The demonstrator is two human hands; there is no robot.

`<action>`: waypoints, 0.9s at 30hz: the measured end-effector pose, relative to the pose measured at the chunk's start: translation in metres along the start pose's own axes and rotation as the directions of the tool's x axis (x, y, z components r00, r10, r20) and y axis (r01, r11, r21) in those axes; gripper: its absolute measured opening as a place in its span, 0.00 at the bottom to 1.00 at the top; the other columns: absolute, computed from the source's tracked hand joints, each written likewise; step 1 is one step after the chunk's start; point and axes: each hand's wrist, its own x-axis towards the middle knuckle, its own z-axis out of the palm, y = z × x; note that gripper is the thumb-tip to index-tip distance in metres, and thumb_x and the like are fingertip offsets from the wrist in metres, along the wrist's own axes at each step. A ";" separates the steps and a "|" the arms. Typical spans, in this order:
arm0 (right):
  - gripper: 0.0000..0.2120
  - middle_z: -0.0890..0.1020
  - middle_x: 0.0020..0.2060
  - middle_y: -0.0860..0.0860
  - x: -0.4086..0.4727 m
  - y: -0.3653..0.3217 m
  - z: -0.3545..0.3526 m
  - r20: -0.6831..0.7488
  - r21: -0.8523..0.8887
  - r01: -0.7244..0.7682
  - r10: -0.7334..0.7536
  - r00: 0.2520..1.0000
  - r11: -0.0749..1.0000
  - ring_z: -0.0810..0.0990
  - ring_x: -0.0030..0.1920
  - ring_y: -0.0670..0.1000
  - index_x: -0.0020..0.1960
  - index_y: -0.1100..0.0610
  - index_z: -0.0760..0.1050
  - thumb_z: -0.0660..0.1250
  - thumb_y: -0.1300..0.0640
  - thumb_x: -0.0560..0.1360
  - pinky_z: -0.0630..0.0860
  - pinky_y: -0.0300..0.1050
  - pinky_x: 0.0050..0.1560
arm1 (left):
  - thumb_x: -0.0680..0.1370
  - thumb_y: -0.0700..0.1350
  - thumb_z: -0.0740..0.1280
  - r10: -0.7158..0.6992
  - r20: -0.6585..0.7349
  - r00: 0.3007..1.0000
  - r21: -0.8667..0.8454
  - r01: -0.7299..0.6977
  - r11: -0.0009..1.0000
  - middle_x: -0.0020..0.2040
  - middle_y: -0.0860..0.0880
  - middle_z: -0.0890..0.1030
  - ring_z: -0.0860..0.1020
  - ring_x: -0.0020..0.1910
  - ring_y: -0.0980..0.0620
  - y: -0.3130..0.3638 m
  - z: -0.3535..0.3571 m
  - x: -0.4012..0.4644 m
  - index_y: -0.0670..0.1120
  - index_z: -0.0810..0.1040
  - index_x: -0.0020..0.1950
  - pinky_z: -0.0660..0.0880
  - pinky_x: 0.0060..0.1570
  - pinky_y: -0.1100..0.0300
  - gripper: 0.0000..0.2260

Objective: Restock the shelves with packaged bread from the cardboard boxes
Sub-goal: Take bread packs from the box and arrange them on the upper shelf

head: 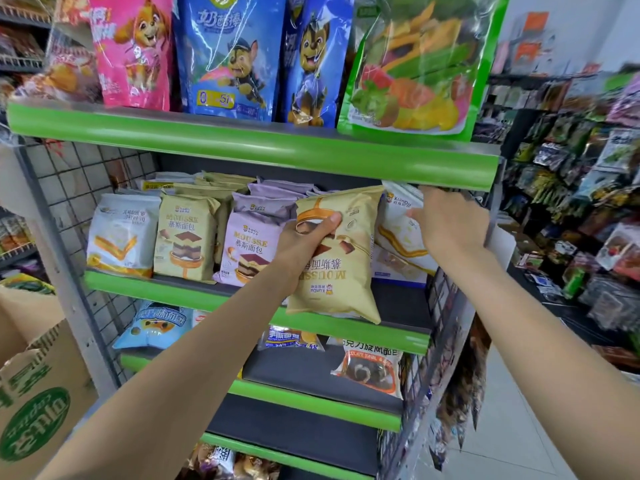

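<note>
Left hand [304, 237] grips yellow pack [341, 268] (upside-down).

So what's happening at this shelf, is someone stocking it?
Yes. A person is filling the middle shelf with packaged bread. The left hand grips a yellow mousse bread bag, held upside down in front of the shelf. The right hand holds a white bread bag at the shelf's right end. Other bread bags already stand in a row to the left, and a cardboard box sits at the lower left.
</note>
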 end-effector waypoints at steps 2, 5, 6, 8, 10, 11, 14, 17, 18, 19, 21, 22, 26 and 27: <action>0.13 0.80 0.57 0.60 0.010 -0.002 0.001 0.058 -0.065 -0.005 0.008 0.998 0.998 0.75 0.61 0.61 0.61 0.60 0.74 0.64 0.60 0.77 0.67 0.54 0.61 | 0.70 0.54 0.73 0.011 0.000 1.000 0.002 -0.011 1.000 0.39 0.51 0.80 0.79 0.39 0.52 -0.001 0.001 0.002 0.50 0.73 0.44 0.74 0.36 0.63 0.12; 0.17 0.73 0.64 0.64 0.021 -0.009 0.005 0.196 -0.130 -0.024 0.049 0.979 0.991 0.70 0.66 0.63 0.64 0.66 0.71 0.59 0.71 0.75 0.69 0.57 0.63 | 0.69 0.55 0.73 0.013 -0.007 1.000 0.018 -0.013 1.000 0.40 0.50 0.80 0.79 0.38 0.54 0.000 0.001 0.004 0.47 0.75 0.51 0.73 0.34 0.64 0.17; 0.18 0.70 0.66 0.64 0.025 -0.010 0.008 0.229 -0.151 -0.025 0.060 0.972 0.988 0.67 0.68 0.64 0.65 0.67 0.69 0.58 0.71 0.76 0.67 0.57 0.65 | 0.69 0.55 0.74 0.010 -0.008 1.000 0.024 -0.010 1.000 0.41 0.51 0.80 0.79 0.38 0.55 -0.001 0.000 0.006 0.47 0.74 0.49 0.73 0.35 0.63 0.16; 0.19 0.67 0.68 0.63 0.033 -0.011 0.017 0.278 -0.180 -0.016 0.066 0.958 0.984 0.63 0.70 0.63 0.67 0.65 0.67 0.58 0.69 0.76 0.63 0.56 0.68 | 0.70 0.53 0.74 0.006 -0.004 1.000 0.031 -0.006 1.000 0.40 0.51 0.80 0.78 0.39 0.54 -0.004 0.000 0.009 0.51 0.72 0.43 0.75 0.37 0.62 0.13; 0.20 0.69 0.67 0.62 0.040 -0.010 0.029 0.329 -0.184 0.023 0.040 0.944 0.983 0.65 0.70 0.62 0.67 0.63 0.67 0.58 0.69 0.75 0.61 0.55 0.69 | 0.70 0.53 0.74 0.010 -0.002 1.000 0.034 -0.009 0.999 0.39 0.51 0.79 0.79 0.39 0.53 -0.007 0.001 0.010 0.52 0.70 0.40 0.75 0.39 0.62 0.13; 0.20 0.71 0.66 0.61 0.042 -0.009 0.036 0.358 -0.178 0.060 0.008 0.934 0.982 0.67 0.69 0.60 0.66 0.62 0.68 0.57 0.69 0.75 0.60 0.54 0.69 | 0.70 0.53 0.74 0.010 -0.006 1.000 0.037 -0.009 0.999 0.39 0.51 0.79 0.79 0.40 0.52 -0.008 0.001 0.011 0.52 0.70 0.40 0.76 0.40 0.61 0.13; 0.20 0.74 0.65 0.58 0.047 -0.007 0.056 0.377 -0.207 0.134 -0.047 0.925 0.969 0.69 0.68 0.57 0.66 0.58 0.70 0.56 0.68 0.76 0.60 0.52 0.69 | 0.69 0.54 0.74 0.004 -0.015 1.000 0.049 -0.003 0.999 0.41 0.52 0.80 0.79 0.42 0.52 -0.009 0.000 0.016 0.52 0.71 0.42 0.75 0.42 0.60 0.13; 0.18 0.76 0.63 0.55 0.043 -0.004 0.082 0.319 -0.277 0.124 -0.031 0.947 0.953 0.68 0.68 0.56 0.64 0.55 0.73 0.59 0.66 0.76 0.62 0.51 0.66 | 0.68 0.56 0.74 -0.002 -0.012 1.000 0.077 0.003 0.997 0.44 0.50 0.81 0.80 0.43 0.52 -0.011 0.000 0.021 0.51 0.73 0.47 0.75 0.42 0.61 0.16; 0.18 0.76 0.63 0.54 0.038 -0.004 0.092 0.302 -0.307 0.149 -0.052 0.952 0.940 0.68 0.68 0.56 0.63 0.55 0.73 0.60 0.64 0.75 0.62 0.51 0.66 | 0.67 0.57 0.75 -0.006 -0.010 1.000 0.078 0.007 0.997 0.47 0.49 0.82 0.80 0.44 0.52 -0.011 0.000 0.022 0.49 0.74 0.51 0.75 0.43 0.60 0.20; 0.17 0.75 0.63 0.54 0.034 -0.003 0.102 0.289 -0.326 0.175 -0.078 0.954 0.929 0.67 0.68 0.56 0.64 0.55 0.73 0.61 0.62 0.75 0.63 0.51 0.66 | 0.67 0.57 0.75 -0.013 -0.005 1.000 0.079 0.013 0.997 0.49 0.48 0.82 0.80 0.45 0.51 -0.011 0.001 0.022 0.48 0.73 0.55 0.75 0.44 0.60 0.23; 0.19 0.70 0.66 0.57 0.031 -0.004 0.116 0.288 -0.314 0.200 -0.107 0.951 0.928 0.64 0.69 0.58 0.67 0.57 0.70 0.60 0.61 0.77 0.64 0.52 0.65 | 0.67 0.56 0.74 -0.005 0.002 1.000 0.084 0.005 0.996 0.50 0.48 0.81 0.80 0.45 0.52 -0.010 0.003 0.023 0.46 0.73 0.58 0.74 0.41 0.61 0.25; 0.20 0.68 0.67 0.58 0.032 -0.003 0.119 0.302 -0.296 0.199 -0.106 0.947 0.934 0.63 0.70 0.59 0.69 0.59 0.67 0.58 0.62 0.77 0.66 0.52 0.65 | 0.68 0.56 0.74 0.007 0.009 1.000 0.086 -0.008 0.996 0.49 0.48 0.81 0.79 0.44 0.54 -0.010 0.004 0.023 0.45 0.73 0.59 0.73 0.39 0.62 0.25; 0.32 0.60 0.69 0.61 0.034 -0.004 0.111 0.255 -0.079 0.063 -0.041 0.966 0.995 0.58 0.71 0.61 0.74 0.60 0.54 0.62 0.67 0.74 0.68 0.54 0.64 | 0.68 0.55 0.75 0.047 -0.009 0.999 0.123 -0.045 0.991 0.46 0.51 0.80 0.79 0.43 0.57 -0.012 0.009 0.024 0.46 0.72 0.57 0.74 0.38 0.65 0.24; 0.32 0.60 0.69 0.61 0.033 -0.004 0.106 0.199 0.064 -0.009 -0.004 0.980 0.998 0.58 0.71 0.60 0.74 0.59 0.54 0.62 0.68 0.73 0.68 0.54 0.64 | 0.67 0.55 0.75 0.061 -0.034 0.998 0.127 -0.056 0.990 0.47 0.50 0.80 0.79 0.45 0.55 -0.013 0.011 0.026 0.46 0.72 0.56 0.76 0.43 0.62 0.24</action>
